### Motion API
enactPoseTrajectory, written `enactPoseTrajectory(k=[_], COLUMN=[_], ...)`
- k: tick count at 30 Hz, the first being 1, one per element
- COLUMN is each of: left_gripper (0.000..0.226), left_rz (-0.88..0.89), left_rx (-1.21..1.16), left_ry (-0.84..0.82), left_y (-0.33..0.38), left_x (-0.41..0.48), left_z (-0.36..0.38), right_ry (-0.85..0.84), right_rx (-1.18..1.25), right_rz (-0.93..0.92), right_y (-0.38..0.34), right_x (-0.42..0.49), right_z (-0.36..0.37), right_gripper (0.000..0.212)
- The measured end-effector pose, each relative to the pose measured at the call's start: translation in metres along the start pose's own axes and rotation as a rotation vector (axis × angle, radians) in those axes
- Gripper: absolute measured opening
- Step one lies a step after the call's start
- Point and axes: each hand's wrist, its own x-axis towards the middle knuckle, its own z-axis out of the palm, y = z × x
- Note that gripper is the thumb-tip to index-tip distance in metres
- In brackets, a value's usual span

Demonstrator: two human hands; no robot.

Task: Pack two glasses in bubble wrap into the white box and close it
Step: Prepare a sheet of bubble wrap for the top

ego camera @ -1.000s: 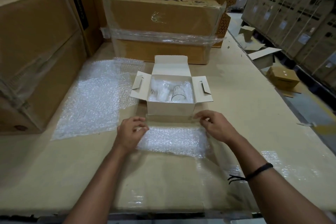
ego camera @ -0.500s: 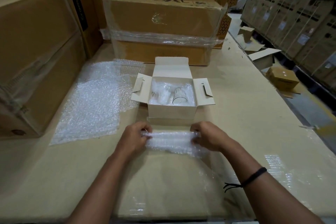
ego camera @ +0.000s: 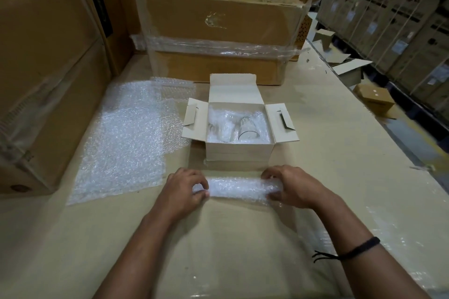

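Below the white box [ego camera: 239,153], mid-frame, left hand [ego camera: 184,192] and right hand [ego camera: 295,189] pinch opposite ends of a crosswise bubble wrap roll [ego camera: 239,187].

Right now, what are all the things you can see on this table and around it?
white box: one, white, table centre, flaps open
glasses: two by the look of it, clear, inside the white box, in bubble wrap
bubble wrap roll: one, clear, in front of the white box
bubble wrap sheet: one, clear, flat, left of the white box
taped carton: one, brown, behind the white box
big cartons: two, brown, stacked at far left
small carton: one, brown, floor at right
table: one, tan
wristband: one, black, right wrist
left hand: pinches the roll's left end
right hand: pinches the roll's right end
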Motion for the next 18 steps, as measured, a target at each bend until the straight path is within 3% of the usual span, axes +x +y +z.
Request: enactPoseTrajectory(k=[4,6,10,15,18], left_gripper=[0.017,0.025,0.029,0.024,0.019], left_rz=[0.005,0.035,0.042,-0.066,-0.128], left_rx=[-0.092,-0.137,-0.213,-0.334,-0.38], left_ry=[0.004,0.053,0.237,0.493,0.566], left_y=[0.003,0.004,0.009,0.018,0.025], left_x=[0.002,0.003,0.006,0.025,0.038], left_z=[-0.004,-0.004,-0.01,-0.025,-0.029], right_ry=[0.021,0.072,0.182,-0.082,-0.08], right_rx=[-0.042,0.054,0.506,1.174,1.381], right_rz=[0.082,0.114,0.088,-0.033,-0.083], right_y=[-0.011,-0.016,-0.015,-0.005,0.0], right_x=[0.003,0.005,0.009,0.026,0.052], right_z=[-0.003,-0.005,-0.02,-0.063,-0.091], right_gripper=[0.032,0.028,0.031,0.035,0.035])
